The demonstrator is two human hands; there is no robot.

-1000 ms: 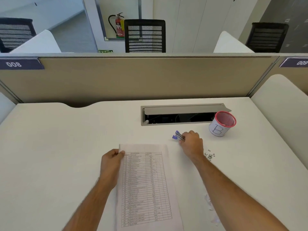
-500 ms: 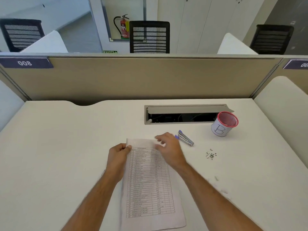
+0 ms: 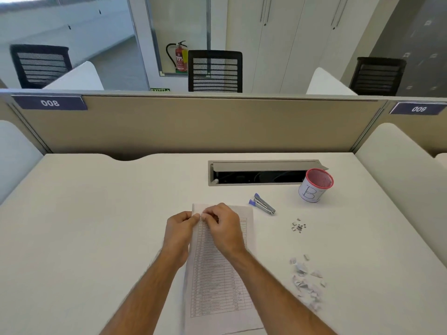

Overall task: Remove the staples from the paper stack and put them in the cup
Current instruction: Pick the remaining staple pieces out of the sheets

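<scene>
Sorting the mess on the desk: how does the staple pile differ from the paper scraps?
The staples are small, dark and metallic, in a tight cluster; the scraps are larger, white and crumpled, spread wider. The staples lie farther from the person, nearer the cup; the scraps lie nearer. Both sit loose on the desk, right of the paper stack.

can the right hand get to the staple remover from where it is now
Probably yes. The staple remover lies in the open on the desk, just right of the right hand, with nothing between them.

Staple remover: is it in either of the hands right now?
No. The staple remover lies on the desk beside the paper stack, while both hands pinch the stack's top left corner.
</scene>
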